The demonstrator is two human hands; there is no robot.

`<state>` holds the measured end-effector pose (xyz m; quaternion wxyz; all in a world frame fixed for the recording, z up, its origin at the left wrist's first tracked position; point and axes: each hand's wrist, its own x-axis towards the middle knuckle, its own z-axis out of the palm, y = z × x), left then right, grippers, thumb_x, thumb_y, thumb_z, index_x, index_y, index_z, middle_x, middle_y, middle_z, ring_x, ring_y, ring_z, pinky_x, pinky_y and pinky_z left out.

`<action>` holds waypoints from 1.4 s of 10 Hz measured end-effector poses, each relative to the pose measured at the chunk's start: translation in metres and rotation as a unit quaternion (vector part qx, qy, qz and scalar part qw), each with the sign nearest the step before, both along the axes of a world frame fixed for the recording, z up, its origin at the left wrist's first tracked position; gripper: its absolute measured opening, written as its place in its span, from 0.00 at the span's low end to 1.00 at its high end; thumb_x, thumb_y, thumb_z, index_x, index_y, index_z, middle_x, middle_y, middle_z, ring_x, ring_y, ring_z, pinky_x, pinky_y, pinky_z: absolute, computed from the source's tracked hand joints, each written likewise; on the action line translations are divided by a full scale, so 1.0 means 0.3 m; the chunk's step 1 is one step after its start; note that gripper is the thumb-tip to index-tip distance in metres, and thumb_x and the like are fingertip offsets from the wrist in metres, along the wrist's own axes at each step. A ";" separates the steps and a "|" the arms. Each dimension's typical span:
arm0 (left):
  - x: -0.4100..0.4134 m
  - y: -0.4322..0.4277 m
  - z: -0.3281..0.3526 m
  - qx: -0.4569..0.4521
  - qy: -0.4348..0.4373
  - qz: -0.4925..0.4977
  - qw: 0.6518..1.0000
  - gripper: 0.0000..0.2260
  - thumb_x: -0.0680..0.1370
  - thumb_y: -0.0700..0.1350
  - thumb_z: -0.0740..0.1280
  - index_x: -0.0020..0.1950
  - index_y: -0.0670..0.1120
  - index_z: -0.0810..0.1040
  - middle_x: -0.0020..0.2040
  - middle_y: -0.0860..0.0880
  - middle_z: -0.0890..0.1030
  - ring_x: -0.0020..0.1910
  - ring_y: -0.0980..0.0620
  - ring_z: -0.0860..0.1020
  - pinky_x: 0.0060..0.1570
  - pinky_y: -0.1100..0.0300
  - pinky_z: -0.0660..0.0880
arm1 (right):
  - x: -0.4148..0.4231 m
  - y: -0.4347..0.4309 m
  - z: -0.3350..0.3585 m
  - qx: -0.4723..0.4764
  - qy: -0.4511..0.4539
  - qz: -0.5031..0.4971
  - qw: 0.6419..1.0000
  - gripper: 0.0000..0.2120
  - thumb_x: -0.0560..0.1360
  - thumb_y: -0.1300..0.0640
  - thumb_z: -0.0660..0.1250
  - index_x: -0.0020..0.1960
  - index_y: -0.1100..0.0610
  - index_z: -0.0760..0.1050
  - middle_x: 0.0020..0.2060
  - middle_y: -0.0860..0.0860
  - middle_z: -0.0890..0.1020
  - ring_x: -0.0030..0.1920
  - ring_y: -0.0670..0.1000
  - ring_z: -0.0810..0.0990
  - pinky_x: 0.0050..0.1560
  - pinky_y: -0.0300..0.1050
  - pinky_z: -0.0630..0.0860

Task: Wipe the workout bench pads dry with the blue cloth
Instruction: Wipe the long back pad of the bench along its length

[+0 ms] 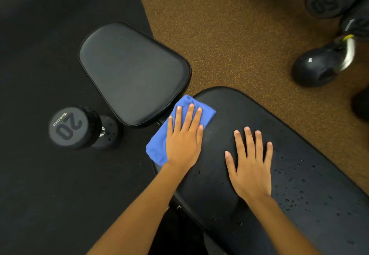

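The left hand (pixel 184 142), fingers straight, is pressing the cloth (pixel 157 144) on the long pad (pixel 214 166), at its end; the right hand (pixel 251 170) is lying flat there, empty. Droplets (pixel 295 190) are dotting it; a dumbbell (pixel 73 127) is standing on black floor (pixel 40 194).

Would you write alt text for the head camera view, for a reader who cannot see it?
A person's left hand presses a blue cloth flat on the end of a black bench pad dotted with water drops, the right hand flat beside it. A seat pad and a dumbbell sit nearby.
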<state>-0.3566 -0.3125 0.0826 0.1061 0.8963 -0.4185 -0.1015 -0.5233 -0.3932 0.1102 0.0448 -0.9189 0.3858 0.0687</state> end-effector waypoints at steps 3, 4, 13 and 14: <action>-0.031 0.118 0.023 0.007 0.022 0.047 0.999 0.23 0.82 0.54 0.46 0.76 0.50 0.58 0.76 0.50 0.60 0.75 0.47 0.53 0.73 0.50 0.50 | 0.001 -0.001 0.001 0.004 0.000 0.000 1.000 0.30 0.79 0.42 0.47 0.77 0.56 0.57 0.75 0.58 0.61 0.76 0.61 0.55 0.73 0.65 0.51; 0.042 0.020 0.039 0.007 0.070 0.044 0.997 0.25 0.80 0.56 0.43 0.76 0.49 0.57 0.76 0.49 0.59 0.75 0.45 0.55 0.72 0.48 0.54 | 0.002 0.000 0.000 -0.001 -0.007 0.000 1.000 0.30 0.79 0.42 0.48 0.77 0.56 0.57 0.75 0.58 0.61 0.76 0.61 0.55 0.73 0.64 0.51; -0.137 0.274 0.040 -0.142 0.206 0.300 0.920 0.29 0.77 0.62 0.43 0.76 0.54 0.52 0.77 0.55 0.53 0.72 0.63 0.50 0.67 0.68 0.46 | 0.004 0.002 -0.010 -0.021 -0.015 0.001 1.000 0.31 0.79 0.43 0.47 0.77 0.57 0.57 0.75 0.59 0.60 0.76 0.61 0.54 0.73 0.65 0.51; -0.214 0.253 0.052 -0.201 0.219 0.390 0.871 0.27 0.77 0.61 0.46 0.76 0.56 0.52 0.77 0.55 0.53 0.70 0.65 0.50 0.68 0.65 0.49 | 0.003 0.002 -0.009 -0.020 -0.017 -0.001 1.000 0.31 0.79 0.43 0.47 0.77 0.57 0.57 0.75 0.59 0.60 0.76 0.61 0.54 0.73 0.65 0.51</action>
